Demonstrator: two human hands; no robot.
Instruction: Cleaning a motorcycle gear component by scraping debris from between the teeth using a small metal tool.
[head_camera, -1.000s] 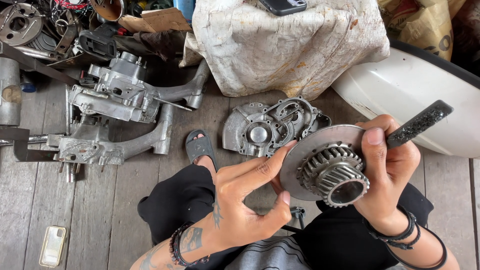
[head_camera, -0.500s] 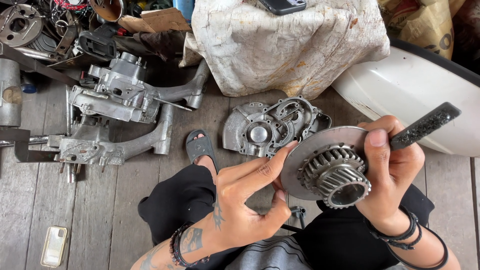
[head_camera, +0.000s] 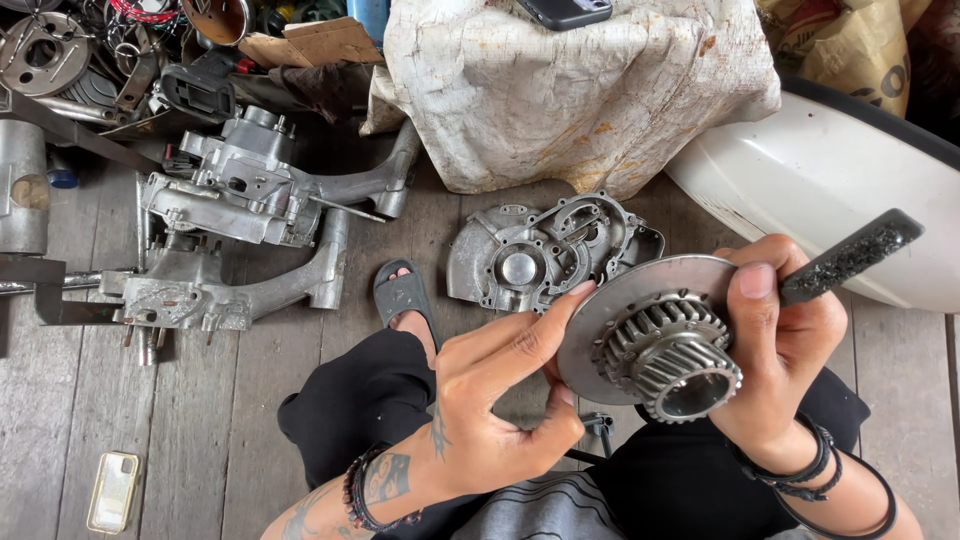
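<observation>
Two hands, both on one part. Right hand (head_camera: 775, 370): clenched around the rim of a steel disc with a toothed gear hub (head_camera: 660, 345), thumb across the disc's upper edge; the same grip pins a flat dark file (head_camera: 850, 258), which sticks out up and to the right past the knuckles. Left hand (head_camera: 500, 395): fingers stretched out, fingertips touching the left rim of the disc, nothing closed in the palm. The disc sits between the two hands, hub facing up, above the lap.

Near, left of the left hand: one foot in a dark sandal (head_camera: 403, 300) on the plank floor (head_camera: 200, 430). Further left and low: a phone in a clear yellowish case (head_camera: 113, 491), flat, well apart from both hands.

Just beyond the fingertips: a grey cast engine cover (head_camera: 545, 255), lying open side up.

Far left: two engine casings with long arms (head_camera: 250, 215), side by side.

Beyond the hands: a bulky white sack (head_camera: 570, 90), stained with rust-coloured marks, with a dark phone (head_camera: 565, 10) on top. Left of the sack: a scrap of brown cardboard (head_camera: 315, 42). Right of the right hand: a white curved body panel (head_camera: 820, 190); behind it, a tan printed bag (head_camera: 860, 50).
</observation>
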